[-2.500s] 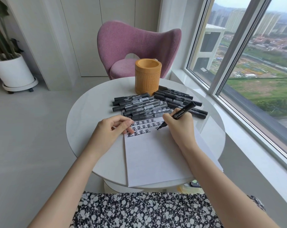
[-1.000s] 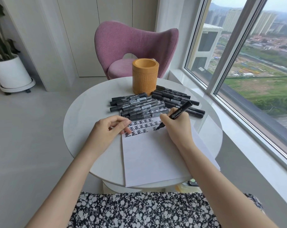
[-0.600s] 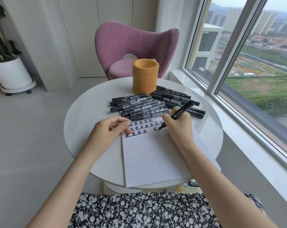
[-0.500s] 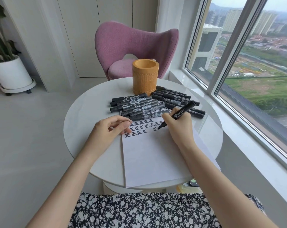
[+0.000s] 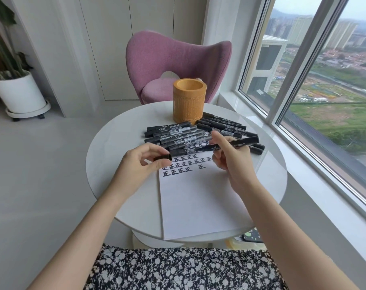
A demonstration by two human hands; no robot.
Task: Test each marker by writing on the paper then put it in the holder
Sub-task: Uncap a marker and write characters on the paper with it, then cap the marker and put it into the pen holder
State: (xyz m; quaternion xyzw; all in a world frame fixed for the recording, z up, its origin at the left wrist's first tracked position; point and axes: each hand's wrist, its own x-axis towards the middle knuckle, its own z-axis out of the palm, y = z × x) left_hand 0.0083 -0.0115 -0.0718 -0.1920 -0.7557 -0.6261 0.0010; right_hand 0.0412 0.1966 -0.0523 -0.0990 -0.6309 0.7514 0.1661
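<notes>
My right hand [image 5: 230,156] holds a black marker [image 5: 238,142] lifted above the paper, lying almost level with its tip toward the left. My left hand [image 5: 143,164] pinches the marker's black cap [image 5: 163,157] just left of that tip. The white paper [image 5: 198,201] lies on the round white table [image 5: 115,147], its top rows filled with black written characters [image 5: 184,164]. Several black markers [image 5: 177,137] lie in a heap beyond the paper. An orange cylindrical holder [image 5: 189,101] stands upright behind them, its inside not visible.
A pink chair [image 5: 177,59] stands behind the table. A window and sill [image 5: 303,164] run along the right. A white plant pot [image 5: 18,95] sits on the floor far left. A dark item [image 5: 252,236] shows under the table's near right edge.
My right hand has lifted the marker off the paper and turned it level. My left hand has left the paper's corner and now holds the cap up by the tip. One more character stands on the paper.
</notes>
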